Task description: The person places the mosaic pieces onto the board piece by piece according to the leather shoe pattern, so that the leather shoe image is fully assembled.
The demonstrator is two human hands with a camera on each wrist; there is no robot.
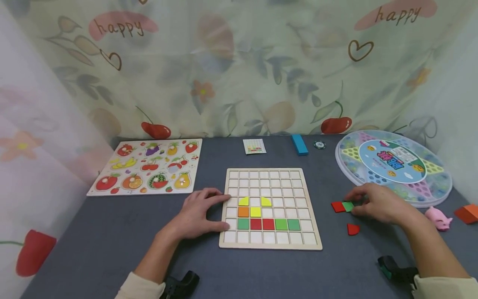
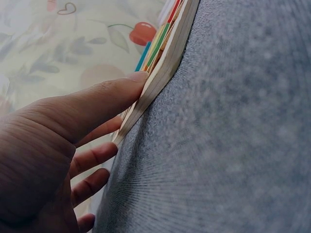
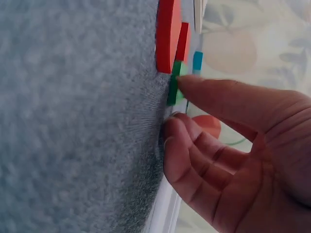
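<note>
The wooden grid board (image 1: 272,246) lies flat, with green, red, orange and yellow tiles in some of its squares. My left hand (image 1: 201,211) rests at the board's left edge, thumb and forefinger stretched out to its rim; the left wrist view shows the thumb (image 2: 107,94) laid along that rim. To the right of the board, my right hand (image 1: 381,203) has its thumb and forefinger at a small green tile (image 1: 348,206), which lies against a red square tile (image 1: 338,207). Its other fingers (image 3: 180,145) are curled close to the cloth. Nearer me is a red rounded tile (image 1: 352,229).
A fruit picture board (image 1: 145,166) lies back left. Behind the grid board are a small pattern card (image 1: 254,146), a blue block (image 1: 300,145) and a round chip (image 1: 319,144). A large round game board (image 1: 392,162), a pink pig (image 1: 438,218) and an orange block (image 1: 467,213) occupy the right.
</note>
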